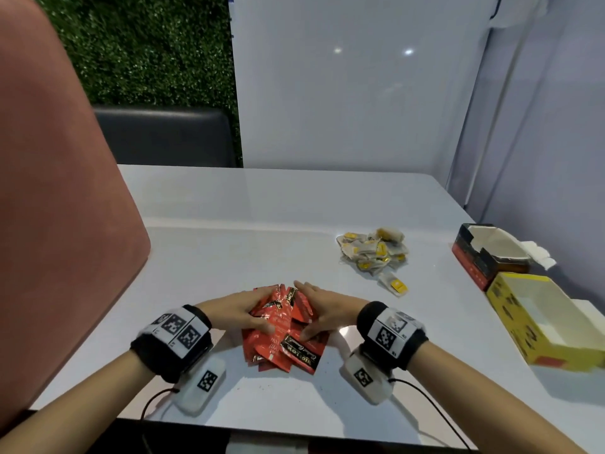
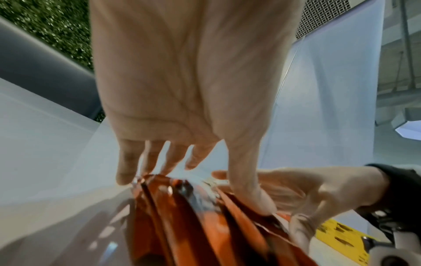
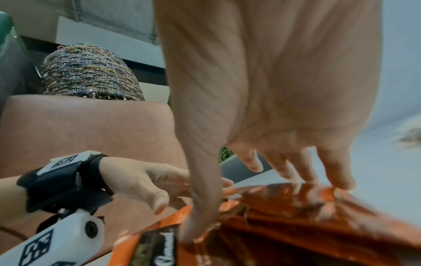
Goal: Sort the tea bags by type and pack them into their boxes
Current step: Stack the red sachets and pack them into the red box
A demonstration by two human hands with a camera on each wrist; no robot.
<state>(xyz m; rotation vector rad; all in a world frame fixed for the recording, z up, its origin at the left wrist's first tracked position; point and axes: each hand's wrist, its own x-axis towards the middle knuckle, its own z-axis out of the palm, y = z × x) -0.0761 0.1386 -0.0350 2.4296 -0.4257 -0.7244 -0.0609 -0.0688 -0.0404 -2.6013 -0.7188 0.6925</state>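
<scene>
Both hands cupped the red sachets (image 1: 284, 326) near the front of the table (image 1: 229, 250). The left hand (image 1: 234, 311) had fingers fairly straight against the pile's left side, thumb lying across the top; the right hand (image 1: 322, 314) mirrored it, thumb pressed on the black-labelled sachet. Neither had closed round the bundle.

Risk, as I judged it: the foil looked slick and the pile sat fanned and uneven, so squeezing or lifting could shoot sachets out the front or bottom, some towards the near table edge.

The red-and-black box (image 1: 484, 253) and the yellow box (image 1: 537, 319) stood open at the far right, close to the wall. The yellow-tagged tea bags (image 1: 375, 250) lay heaped between, one stray bag nearer. A carry rightwards had bare table, though a low sweep could clip that heap.
</scene>
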